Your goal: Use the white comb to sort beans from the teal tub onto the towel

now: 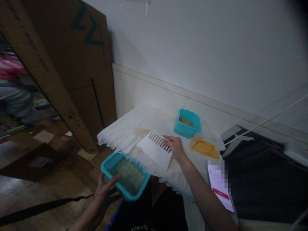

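My left hand (104, 189) grips the near rim of a teal plastic tray (113, 162) filled with pale rice-like grain, held just below the front edge of the table. My right hand (175, 147) holds a white flat scraper (155, 149) with a row of slots along its top edge, resting on a white fringed cloth (125, 128) that covers the table. A small patch of pale grain lies on the cloth just left of the scraper. A second teal tray (193, 120) with brownish grain stands farther back on the cloth.
A yellow-orange flat piece (204, 147) lies right of my right hand. A phone (220, 186) with a lit screen sits at the table's right front. Large cardboard sheets (79, 70) lean at the left. A white cable (264, 120) crosses dark equipment at right.
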Action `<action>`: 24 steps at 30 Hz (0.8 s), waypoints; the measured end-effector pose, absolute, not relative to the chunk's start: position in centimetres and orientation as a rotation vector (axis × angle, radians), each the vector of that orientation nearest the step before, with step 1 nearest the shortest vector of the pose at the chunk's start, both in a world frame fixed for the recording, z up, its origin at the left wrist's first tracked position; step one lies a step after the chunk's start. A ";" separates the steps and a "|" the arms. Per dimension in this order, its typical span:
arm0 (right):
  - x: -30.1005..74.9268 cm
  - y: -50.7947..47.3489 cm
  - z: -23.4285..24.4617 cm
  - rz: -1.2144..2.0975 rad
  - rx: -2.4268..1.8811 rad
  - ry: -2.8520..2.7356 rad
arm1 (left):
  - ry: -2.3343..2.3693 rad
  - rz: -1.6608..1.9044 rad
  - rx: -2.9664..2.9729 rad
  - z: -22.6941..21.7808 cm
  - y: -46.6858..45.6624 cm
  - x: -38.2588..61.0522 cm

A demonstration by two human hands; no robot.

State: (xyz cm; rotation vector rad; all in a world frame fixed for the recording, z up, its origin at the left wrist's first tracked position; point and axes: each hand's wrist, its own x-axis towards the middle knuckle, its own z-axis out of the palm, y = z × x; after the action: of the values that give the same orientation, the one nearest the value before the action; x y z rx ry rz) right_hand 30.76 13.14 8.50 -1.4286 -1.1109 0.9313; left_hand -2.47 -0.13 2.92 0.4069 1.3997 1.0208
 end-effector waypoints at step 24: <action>27.5 12.6 8.4 1.066 -1.381 -1.175 | 1.382 1.028 0.384 2.5 0.0 -2.7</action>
State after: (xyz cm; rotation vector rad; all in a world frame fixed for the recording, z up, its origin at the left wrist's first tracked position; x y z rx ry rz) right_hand 27.52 12.62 8.45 -1.3809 -1.1747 1.0665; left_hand -2.67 0.04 2.51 0.3837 1.3824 1.0283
